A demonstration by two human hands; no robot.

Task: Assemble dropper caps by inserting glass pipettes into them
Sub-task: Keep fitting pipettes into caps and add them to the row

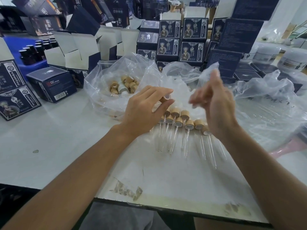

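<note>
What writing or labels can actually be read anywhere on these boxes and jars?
"温泉", large pale characters: dark carton at top left.
Barcode with digits too small to read: dark blue box lying on the table.
Vertical Chinese print beside a round emblem: stacked figure boxes, too small to read.
White jars at right: label blurred.
Wooden dropper caps: no text.

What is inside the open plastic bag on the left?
The plastic bag holds a loose heap of wooden caps, some with white parts showing. How many lie lower down cannot be seen; crumpled plastic and the left hand cover them.
</note>
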